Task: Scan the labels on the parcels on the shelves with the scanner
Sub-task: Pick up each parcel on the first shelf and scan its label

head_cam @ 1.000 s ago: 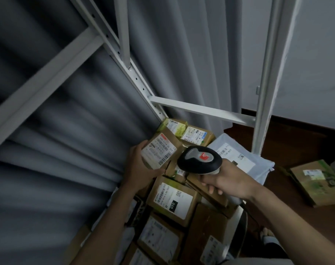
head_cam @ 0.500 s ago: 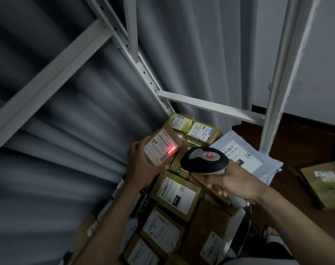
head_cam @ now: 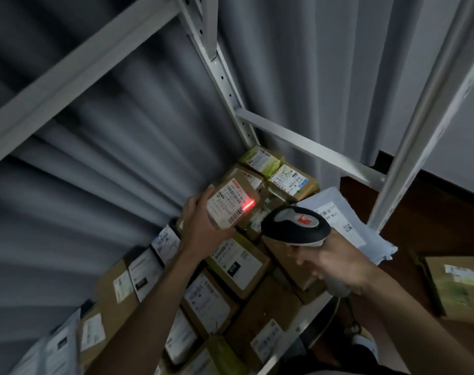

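Note:
My left hand [head_cam: 200, 226] grips a small brown parcel [head_cam: 231, 203] tilted up above the pile, its white label facing me. A red scan line glows on the label's lower right edge. My right hand [head_cam: 330, 262] holds a black and grey scanner [head_cam: 295, 226], its head aimed left at that parcel from a short distance. Below both hands several brown cardboard parcels with white labels [head_cam: 235, 262] lie packed on the low shelf. A white plastic mailer [head_cam: 344, 223] lies behind the scanner.
White metal shelf uprights [head_cam: 222, 77] and a cross rail [head_cam: 311, 147] frame the pile, with grey curtain behind. A green-printed box [head_cam: 460, 285] lies on the dark wooden floor at right. A shelf beam [head_cam: 76, 74] crosses overhead at left.
A second ago no light showed on the label; the red scan line came on and stays on it now. The parcel is tilted up slightly more, and my view has shifted.

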